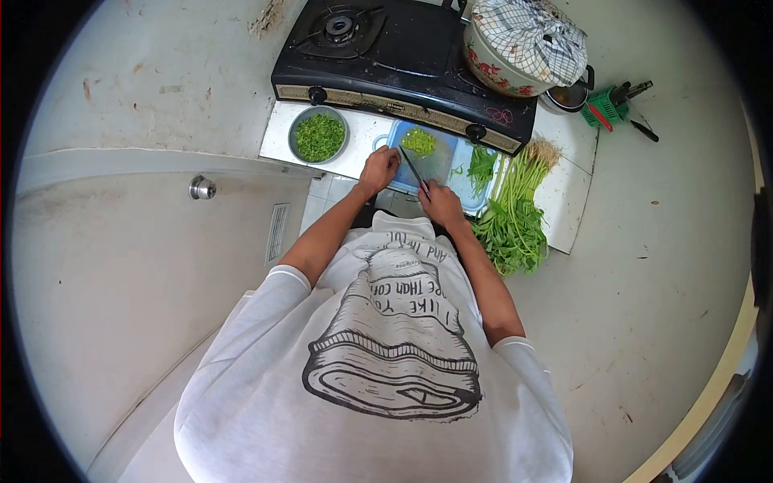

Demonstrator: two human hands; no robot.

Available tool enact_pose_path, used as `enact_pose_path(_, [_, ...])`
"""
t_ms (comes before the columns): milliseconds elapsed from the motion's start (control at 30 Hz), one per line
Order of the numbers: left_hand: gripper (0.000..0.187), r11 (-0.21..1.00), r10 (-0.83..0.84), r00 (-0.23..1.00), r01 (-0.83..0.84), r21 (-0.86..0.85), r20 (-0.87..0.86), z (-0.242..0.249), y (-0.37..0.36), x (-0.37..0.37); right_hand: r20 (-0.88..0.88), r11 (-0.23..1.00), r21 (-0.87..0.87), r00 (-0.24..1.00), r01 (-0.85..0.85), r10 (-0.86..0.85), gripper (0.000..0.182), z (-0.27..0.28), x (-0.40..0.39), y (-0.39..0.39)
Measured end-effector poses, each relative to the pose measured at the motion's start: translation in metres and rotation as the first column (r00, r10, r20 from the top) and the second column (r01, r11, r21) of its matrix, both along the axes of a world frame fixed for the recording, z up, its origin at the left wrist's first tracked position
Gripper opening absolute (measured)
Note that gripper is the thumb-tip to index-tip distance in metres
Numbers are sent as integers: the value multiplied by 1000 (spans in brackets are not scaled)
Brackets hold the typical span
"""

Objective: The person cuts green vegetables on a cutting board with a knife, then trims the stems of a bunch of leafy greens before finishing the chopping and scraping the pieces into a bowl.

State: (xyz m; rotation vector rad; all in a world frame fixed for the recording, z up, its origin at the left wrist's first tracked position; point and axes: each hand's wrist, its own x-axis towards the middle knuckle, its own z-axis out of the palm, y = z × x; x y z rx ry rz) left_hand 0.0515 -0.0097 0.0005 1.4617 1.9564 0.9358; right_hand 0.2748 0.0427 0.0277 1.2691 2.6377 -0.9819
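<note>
A blue cutting board (441,161) lies on the white tiled counter, with a small heap of chopped greens (418,142) near its upper left. My right hand (441,203) is closed round the handle of a knife (412,167), whose blade points up and left toward the heap. At the board's left edge is my left hand (381,167), fingers curled beside the knife tip; whatever they hold, if anything, is too small to make out. Cut leaves (481,165) rest on the board's right part. A large bunch of leafy greens with roots (519,211) lies right of the board.
A gray bowl of chopped greens (319,135) stands left of the board. Behind is a black gas stove (403,48) bearing a cloth-covered floral pot (503,60). A small pot (566,97) and a green basket with utensils (600,109) are at the right.
</note>
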Motion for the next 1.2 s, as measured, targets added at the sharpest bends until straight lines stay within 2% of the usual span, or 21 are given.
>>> enact_pose_path(200, [9,999,24,1000,-24,42,0,-2,-1,1,9,997,59,999,-51,50,37,5,-6,0])
enact_pose_path(500, [11,998,55,998,-56,36,23,-4,-4,3,119,994,50,988,-102,95,39,-8,-27,7])
enact_pose_path(600, [9,994,87,994,-92,59,71,1,-5,6,126,991,56,986,-119,111,42,-11,-31,10])
enact_pose_path(800, [9,996,78,994,-80,27,82,-4,-4,3,136,994,46,987,-98,91,43,-13,-10,10])
enact_pose_path(1100, [9,998,61,995,-62,17,79,-3,-5,1,88,988,30,985,-153,150,44,-6,-16,8])
enact_pose_path(1200, [9,998,65,993,-68,20,99,-2,-5,2,137,986,21,977,-166,162,40,-8,-24,10])
